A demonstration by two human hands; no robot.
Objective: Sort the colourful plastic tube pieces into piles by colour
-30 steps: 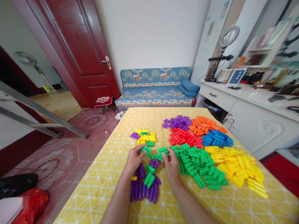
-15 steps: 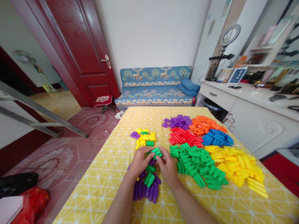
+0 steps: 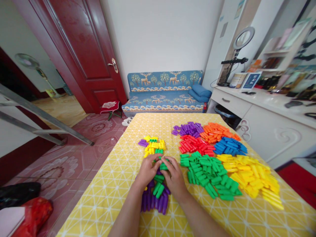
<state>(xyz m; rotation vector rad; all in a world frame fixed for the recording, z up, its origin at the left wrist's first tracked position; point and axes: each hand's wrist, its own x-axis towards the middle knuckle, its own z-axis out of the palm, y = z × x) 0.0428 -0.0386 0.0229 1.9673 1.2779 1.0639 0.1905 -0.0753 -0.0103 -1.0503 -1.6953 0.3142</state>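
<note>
Close together over the table, my left hand [image 3: 148, 169] and my right hand [image 3: 173, 175] pinch small green plastic tube pieces [image 3: 163, 166] between the fingertips. Much of those pieces is hidden behind the fingers. Below the hands lies a cluster of purple tube pieces [image 3: 155, 202] with a few green pieces [image 3: 158, 189] on top, partly covered by the wrists. Just beyond the fingers sits a joined group of yellow pieces [image 3: 154, 145], with some green and purple ones in it.
On the yellow patterned tablecloth [image 3: 111, 191], to the right, lie piles of green [image 3: 209, 174], yellow [image 3: 251, 176], red [image 3: 196, 144], blue [image 3: 229, 145], orange [image 3: 217, 131] and purple [image 3: 189, 129] pieces. A blue sofa [image 3: 163, 98] stands past the far table edge.
My right hand's fingers have moved in over the green pieces and now cover more of them. My left hand stays nearly in place.
</note>
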